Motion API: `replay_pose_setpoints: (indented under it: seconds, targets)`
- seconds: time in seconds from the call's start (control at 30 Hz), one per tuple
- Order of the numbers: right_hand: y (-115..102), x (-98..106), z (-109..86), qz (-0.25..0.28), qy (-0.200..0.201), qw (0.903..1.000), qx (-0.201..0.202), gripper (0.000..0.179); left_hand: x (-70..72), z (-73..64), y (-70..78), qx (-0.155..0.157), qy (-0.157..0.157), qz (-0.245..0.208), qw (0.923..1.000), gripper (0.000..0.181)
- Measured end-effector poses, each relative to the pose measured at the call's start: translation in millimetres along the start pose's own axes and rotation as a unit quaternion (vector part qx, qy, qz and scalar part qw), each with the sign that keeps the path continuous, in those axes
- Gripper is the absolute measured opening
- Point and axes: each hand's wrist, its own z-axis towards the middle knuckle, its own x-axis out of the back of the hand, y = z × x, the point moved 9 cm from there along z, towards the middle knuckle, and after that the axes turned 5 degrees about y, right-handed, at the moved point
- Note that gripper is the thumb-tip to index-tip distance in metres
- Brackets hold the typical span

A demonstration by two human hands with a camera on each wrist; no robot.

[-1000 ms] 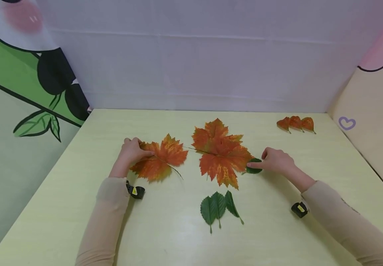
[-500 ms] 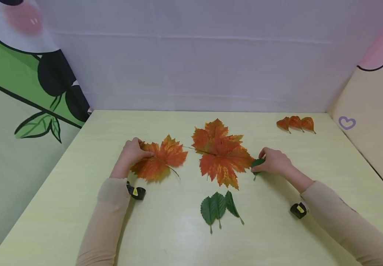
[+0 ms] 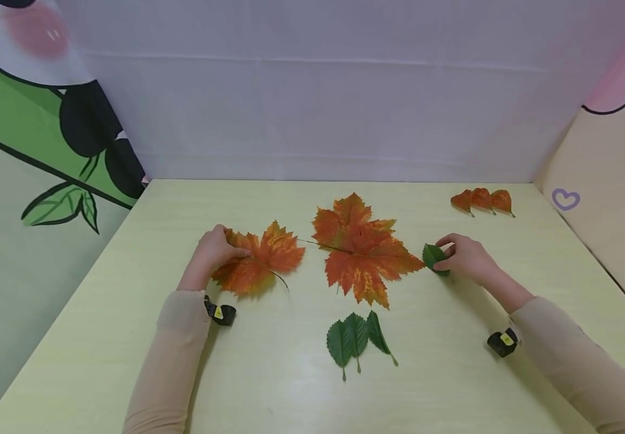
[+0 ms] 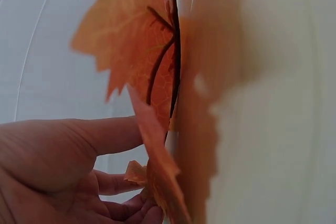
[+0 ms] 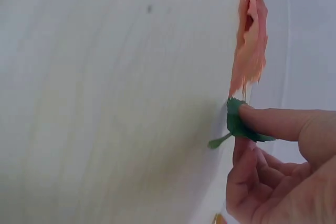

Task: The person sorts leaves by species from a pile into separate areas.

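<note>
From the head view, the left hand [image 3: 211,252] rests on the edge of an orange maple leaf [image 3: 260,259] lying on the pale yellow bench [image 3: 269,386], fingers curled over its rim. The right hand [image 3: 466,256] pinches a small green leaf [image 3: 431,256] just beside a larger pile of maple leaves [image 3: 361,250]. Three green leaves [image 3: 355,337] lie nearer the person; three small orange leaves [image 3: 483,201] sit at the far right.

At the left wrist, the fingers [image 4: 105,135] lie loosely bent against the orange leaf.

At the right wrist, thumb and fingers [image 5: 278,124] pinch the green leaf, stem free.
</note>
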Motion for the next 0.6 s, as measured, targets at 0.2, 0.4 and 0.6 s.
replay_pose_setpoints:
  seconds: [0.2,0.4,0.6]
  targets:
    - [23,23,1.5,-0.013,0.033,0.9994,-0.007,0.048,0.2,-2.4,-0.7,0.004,-0.005,0.003,1.0,0.073]
    - [43,37,4.9,-0.029,0.052,0.9982,-0.006,0.051,1.2,-3.5,-2.8,0.011,-0.007,0.002,0.9999,0.071]
    - [68,51,11.0,-0.022,0.074,0.9969,-0.016,0.049,3.7,0.8,-3.0,-0.001,0.002,-0.005,1.0,0.076]
